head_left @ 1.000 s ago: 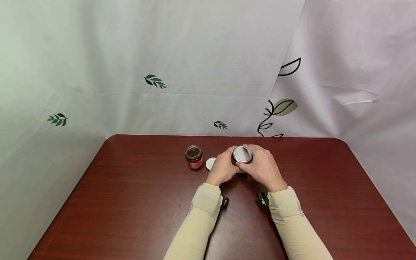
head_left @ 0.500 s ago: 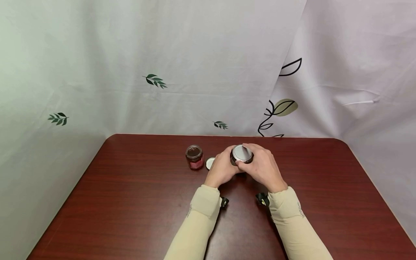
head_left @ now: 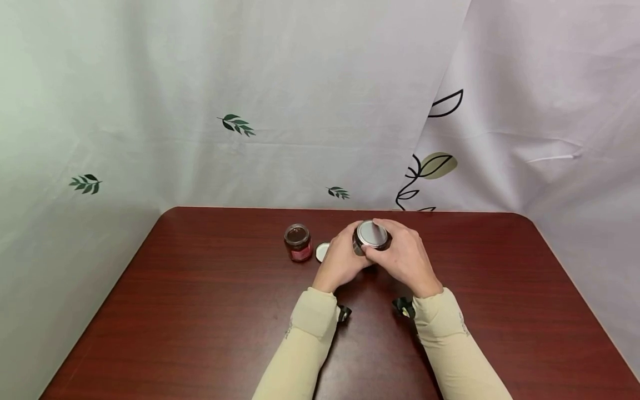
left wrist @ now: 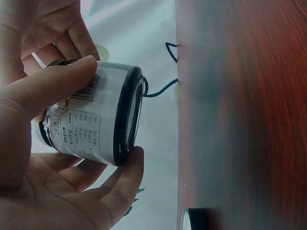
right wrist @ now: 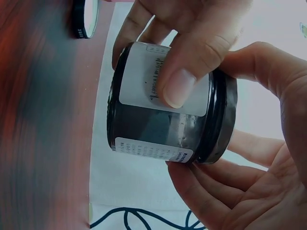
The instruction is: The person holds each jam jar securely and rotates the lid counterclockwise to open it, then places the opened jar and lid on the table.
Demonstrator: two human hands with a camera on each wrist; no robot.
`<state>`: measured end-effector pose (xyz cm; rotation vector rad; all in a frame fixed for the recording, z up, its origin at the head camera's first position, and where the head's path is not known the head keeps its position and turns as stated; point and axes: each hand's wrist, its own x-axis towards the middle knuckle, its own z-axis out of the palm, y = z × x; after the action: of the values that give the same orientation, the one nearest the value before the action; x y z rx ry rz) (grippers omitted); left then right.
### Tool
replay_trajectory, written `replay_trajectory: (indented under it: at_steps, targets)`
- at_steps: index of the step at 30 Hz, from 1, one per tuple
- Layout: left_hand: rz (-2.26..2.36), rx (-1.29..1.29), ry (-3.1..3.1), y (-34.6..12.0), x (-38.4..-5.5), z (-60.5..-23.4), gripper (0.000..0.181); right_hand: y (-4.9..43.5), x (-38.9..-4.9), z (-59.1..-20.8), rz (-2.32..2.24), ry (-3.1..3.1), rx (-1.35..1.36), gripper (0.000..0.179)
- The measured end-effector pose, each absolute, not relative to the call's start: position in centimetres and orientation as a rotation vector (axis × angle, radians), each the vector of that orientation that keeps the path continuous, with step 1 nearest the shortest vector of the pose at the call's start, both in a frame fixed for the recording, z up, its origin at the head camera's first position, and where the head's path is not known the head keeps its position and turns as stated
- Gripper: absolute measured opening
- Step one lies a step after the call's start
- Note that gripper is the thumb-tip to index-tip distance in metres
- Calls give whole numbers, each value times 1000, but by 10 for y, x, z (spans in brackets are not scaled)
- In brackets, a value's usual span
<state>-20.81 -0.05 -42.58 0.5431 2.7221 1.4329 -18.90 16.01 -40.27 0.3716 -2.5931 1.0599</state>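
My left hand grips the dark round glass jar, my right hand its round silver metal lid, so I'd hold steady.

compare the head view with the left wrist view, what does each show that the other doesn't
Only the head view: the open jar with its red label, the sleeves and the silver lid top.

Only the left wrist view: a barcode, a printed chart and the dark base of the held jar.

Both: the left hand and right hand around the held jar, the loose lid and the table.
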Motion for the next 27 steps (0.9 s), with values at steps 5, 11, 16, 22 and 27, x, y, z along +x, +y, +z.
replay_trajectory:
  at_steps: [5, 11, 16, 22, 27]
  targets:
    - [1433, 551, 2740, 0, -207, -423, 76, 159, -188, -401, 1110, -2587, 300, 55]
    - [1440, 531, 2760, 2, -205, -422, 77, 157, -188, -399, 1118, -2604, 238, 51]
    - [1435, 522, 2787, 3, -205, -424, 79, 155, -186, -397, 1121, -2608, 198, 49]
    - [1425, 508, 2830, 6, -204, -426, 80, 154, -185, -396, 1130, -2624, 151, 51]
    - [1426, 478, 2892, 9, -204, -427, 76, 153, -186, -396, 1126, -2632, 136, 60]
